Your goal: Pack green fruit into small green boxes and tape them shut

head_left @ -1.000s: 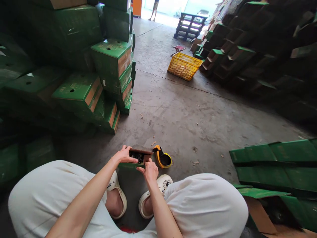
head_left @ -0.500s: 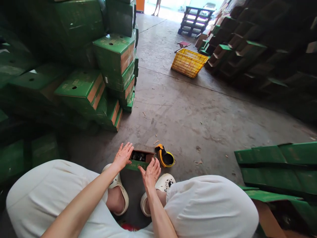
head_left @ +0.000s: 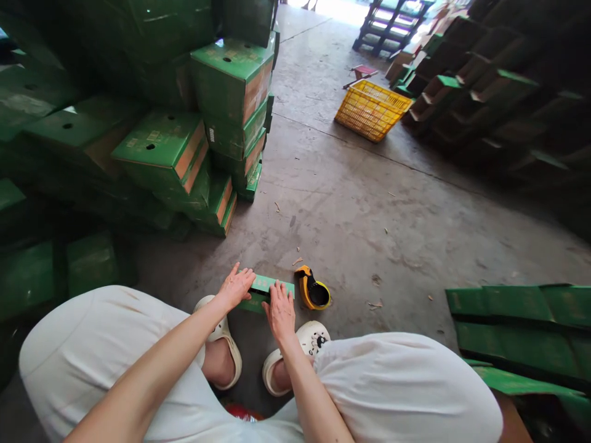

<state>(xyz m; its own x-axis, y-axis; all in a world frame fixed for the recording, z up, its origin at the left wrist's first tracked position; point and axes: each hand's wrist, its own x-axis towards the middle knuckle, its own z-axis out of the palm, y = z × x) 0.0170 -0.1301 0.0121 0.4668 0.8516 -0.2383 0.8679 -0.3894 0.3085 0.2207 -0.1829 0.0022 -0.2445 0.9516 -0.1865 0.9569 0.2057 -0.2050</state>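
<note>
A small green cardboard box sits on the floor in front of my feet. Its lighter green top flap lies nearly down over the opening, and a narrow dark gap shows along the near side. My left hand rests on the box's left end with its fingers stretched out. On the right part of the flap lies my right hand, fingers extended and thumb toward the near edge. Just right of the box is a yellow and black tape dispenser, touched by neither hand. The box's contents are hidden.
Green cartons are stacked high at the left. A yellow plastic crate stands farther off, near a small folding stool and a dark pallet. Flat-topped green boxes lie at the right.
The box stood open with dark items showing inside; its top flap has now come down over them. Both hands have moved onto the top. The view has shifted slightly.
</note>
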